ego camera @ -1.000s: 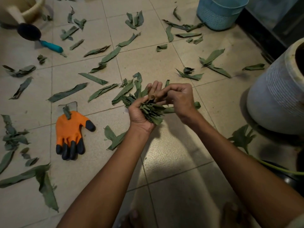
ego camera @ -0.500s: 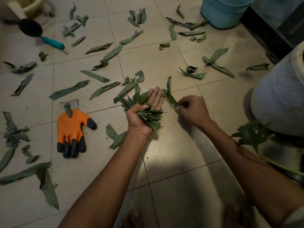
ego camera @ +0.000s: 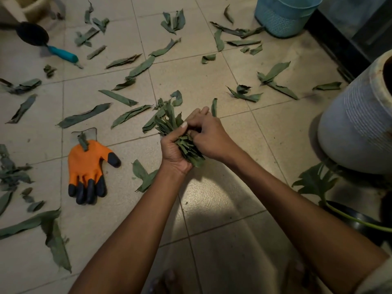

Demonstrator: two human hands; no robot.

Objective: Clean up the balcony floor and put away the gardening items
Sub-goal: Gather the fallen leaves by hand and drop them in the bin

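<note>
My left hand grips a thick bundle of green leaves just above the tiled floor. My right hand is pressed against the bundle from the right, its curled fingers tucking a leaf into it. Several loose leaves lie scattered over the tiles on all sides. An orange glove with black fingertips lies flat to the left of my hands. A trowel with a blue handle lies at the far left.
A blue plastic basket stands at the far right. A large white ribbed pot stands at the right edge, with a green plant leaf and stem below it. A cream watering can sits top left.
My right hand picked a leaf off the floor to the right of the bundle and brought it back to the bundle. My left hand's fingers closed round the leaves.
</note>
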